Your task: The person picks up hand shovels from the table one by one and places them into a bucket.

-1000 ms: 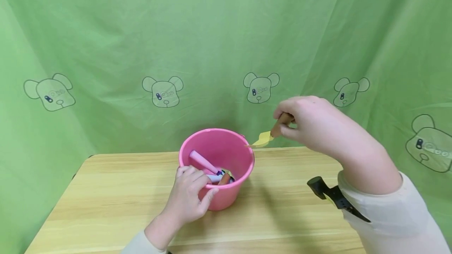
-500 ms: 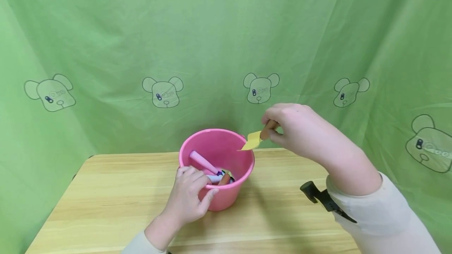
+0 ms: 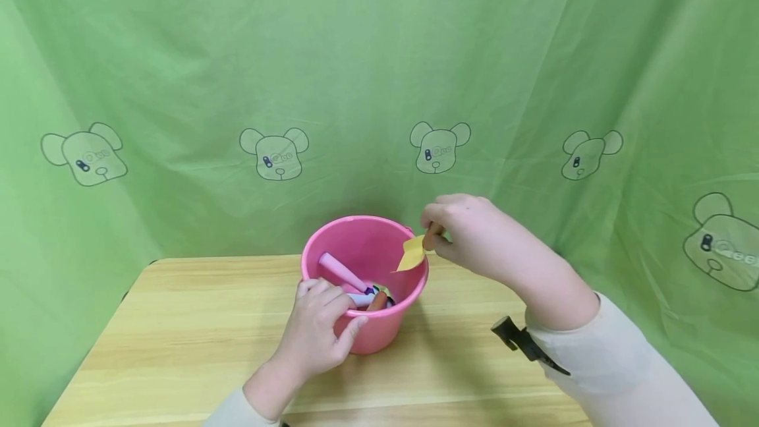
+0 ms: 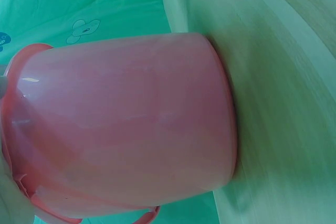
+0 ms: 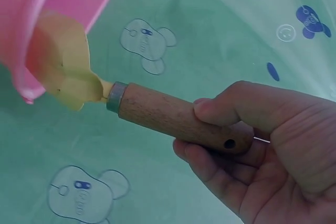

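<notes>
A pink bucket [image 3: 376, 336] stands upright on the wooden table. My left hand [image 3: 317, 331] grips its near rim, fingers over the inside and thumb against the outer wall. In the right wrist view, my right hand [image 5: 252, 145] pinches the wooden handle of a hand trowel [image 5: 163, 111] between thumb and fingers. The trowel's yellow blade [image 3: 412, 254] points down and left, over the bucket's right rim, its tip inside the opening. Within the bucket lie a pink-purple handle [image 3: 342, 272], a pale handle [image 3: 360, 299] and a brown wooden handle [image 3: 377, 301]; their lower ends are partly hidden.
The wooden table [image 3: 196, 335] spreads around the bucket. Behind it hangs a green curtain [image 3: 356, 71] printed with bear heads. A black strap mount [image 3: 522, 341] sits on the right sleeve.
My right hand has moved left and down with the trowel, bringing the blade from beside the rim to over the bucket's opening. The left hand and bucket stay put.
</notes>
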The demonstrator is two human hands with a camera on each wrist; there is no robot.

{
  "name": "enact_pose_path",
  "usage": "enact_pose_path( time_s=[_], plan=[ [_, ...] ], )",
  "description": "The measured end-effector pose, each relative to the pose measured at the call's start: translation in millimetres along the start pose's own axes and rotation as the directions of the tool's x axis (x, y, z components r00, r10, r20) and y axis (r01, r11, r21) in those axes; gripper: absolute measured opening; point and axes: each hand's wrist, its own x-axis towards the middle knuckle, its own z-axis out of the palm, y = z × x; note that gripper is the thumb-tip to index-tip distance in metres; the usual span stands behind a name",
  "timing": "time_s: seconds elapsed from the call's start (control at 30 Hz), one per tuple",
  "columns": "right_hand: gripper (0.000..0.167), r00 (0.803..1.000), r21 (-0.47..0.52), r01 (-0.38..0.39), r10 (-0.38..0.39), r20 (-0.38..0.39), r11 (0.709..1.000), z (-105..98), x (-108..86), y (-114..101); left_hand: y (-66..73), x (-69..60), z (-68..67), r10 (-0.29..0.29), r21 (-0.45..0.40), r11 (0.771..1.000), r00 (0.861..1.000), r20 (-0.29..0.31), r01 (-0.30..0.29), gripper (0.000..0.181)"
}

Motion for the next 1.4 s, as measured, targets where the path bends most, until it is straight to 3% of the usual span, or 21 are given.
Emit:
enact_pose_path(
  time_s=[0.3, 0.97, 1.4],
  plan=[
    [0.019, 0.999, -0.024, 0.050, -0.050, 0.017, 0.998, 27, 9.2, 6, -0.3, -0.2, 1.7, 0.011, 0.001, 1.000, 1.000, -0.011, -0.011, 0.033],
    [0.014, 0.993, -0.111, 0.039, -0.026, 0.114, 0.993, 62, 26.9, 8, -0.4, -0.8, 1.0, -0.001, 0.012, 1.000, 1.000, -0.006, 0.001, 0.033],
    [0.016, 0.994, -0.111, 0.073, -0.064, 0.083, 0.991, 75, 26.1, 5, 0.2, 0.4, 0.7, 0.006, 0.014, 1.000, 1.000, -0.005, -0.006, 0.030]
  ],
)
